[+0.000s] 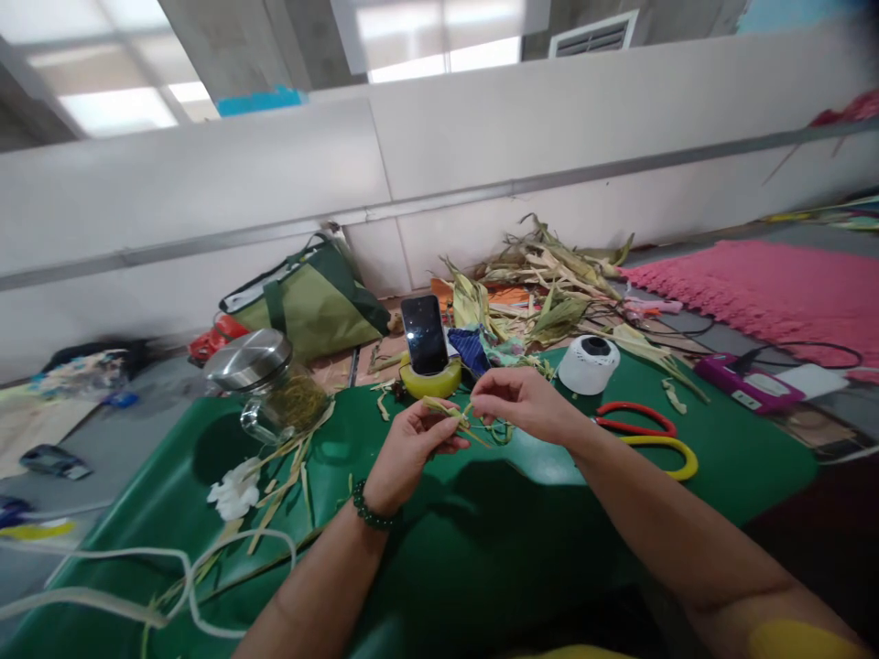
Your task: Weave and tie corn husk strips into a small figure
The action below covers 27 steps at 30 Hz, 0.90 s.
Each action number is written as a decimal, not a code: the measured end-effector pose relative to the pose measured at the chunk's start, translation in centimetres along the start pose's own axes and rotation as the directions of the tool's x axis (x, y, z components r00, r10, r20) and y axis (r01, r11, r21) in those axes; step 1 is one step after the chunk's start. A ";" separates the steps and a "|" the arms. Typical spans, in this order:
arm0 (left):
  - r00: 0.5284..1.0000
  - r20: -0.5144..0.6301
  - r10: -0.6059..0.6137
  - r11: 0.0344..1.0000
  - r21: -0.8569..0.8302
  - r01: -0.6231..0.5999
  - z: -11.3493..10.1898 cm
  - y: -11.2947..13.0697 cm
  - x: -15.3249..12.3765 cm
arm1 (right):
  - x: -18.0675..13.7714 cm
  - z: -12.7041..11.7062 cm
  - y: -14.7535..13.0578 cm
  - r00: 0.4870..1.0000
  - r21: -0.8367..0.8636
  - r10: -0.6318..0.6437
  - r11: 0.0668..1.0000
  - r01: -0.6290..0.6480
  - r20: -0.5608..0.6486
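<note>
Husk strip [459,418] just in front of phone [424,334], pinched tight in left grip [410,447] and right grip [527,403]; seemingly light, dry, tear-prone, best held near ends.

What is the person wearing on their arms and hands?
Both forearms are bare, no gloves. The left hand has a dark green bead bracelet round its wrist. The right hand wears nothing; a yellow sleeve edge shows high on that arm.
</note>
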<state>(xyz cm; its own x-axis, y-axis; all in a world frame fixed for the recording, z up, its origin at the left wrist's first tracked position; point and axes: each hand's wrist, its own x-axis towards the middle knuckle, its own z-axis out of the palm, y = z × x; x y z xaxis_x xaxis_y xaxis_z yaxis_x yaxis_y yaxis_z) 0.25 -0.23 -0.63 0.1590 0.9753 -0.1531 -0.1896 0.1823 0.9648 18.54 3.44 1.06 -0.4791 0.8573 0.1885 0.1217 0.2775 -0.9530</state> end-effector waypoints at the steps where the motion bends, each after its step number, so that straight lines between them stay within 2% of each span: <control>1: 1.000 -0.007 0.009 1.000 -0.003 -0.009 0.0 0.0 -0.1 | -0.1 0.1 -0.1 1.000 -0.002 0.013 1.000 -0.013 -0.002; 11: 0.995 -0.005 0.101 0.993 0.066 -0.101 0.5 -0.2 -0.3 | -0.3 1.4 -0.2 0.998 -0.019 0.051 0.998 -0.052 -0.028; 15: 0.986 -0.047 0.159 0.985 0.078 -0.155 0.9 0.0 -0.5 | -0.2 1.2 0.2 0.995 0.004 0.091 0.996 -0.091 -0.034; 19: 0.972 -0.093 0.217 0.971 0.127 -0.204 1.3 0.1 -0.7 | -0.2 1.1 0.3 0.996 0.013 0.080 0.997 -0.080 -0.032; 27: 0.967 -0.112 0.228 0.967 0.139 -0.212 1.2 0.1 -0.6 | -0.2 1.2 0.3 0.998 0.063 0.063 0.996 -0.063 0.004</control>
<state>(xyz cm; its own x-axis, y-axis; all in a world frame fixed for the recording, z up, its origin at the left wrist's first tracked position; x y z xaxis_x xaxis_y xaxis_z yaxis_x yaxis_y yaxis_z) 1.32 -0.99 -0.19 0.0020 0.9989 0.0476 -0.0823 -0.0472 0.9955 17.65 2.83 0.47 -0.4738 0.8714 0.1273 0.0967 0.1952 -0.9760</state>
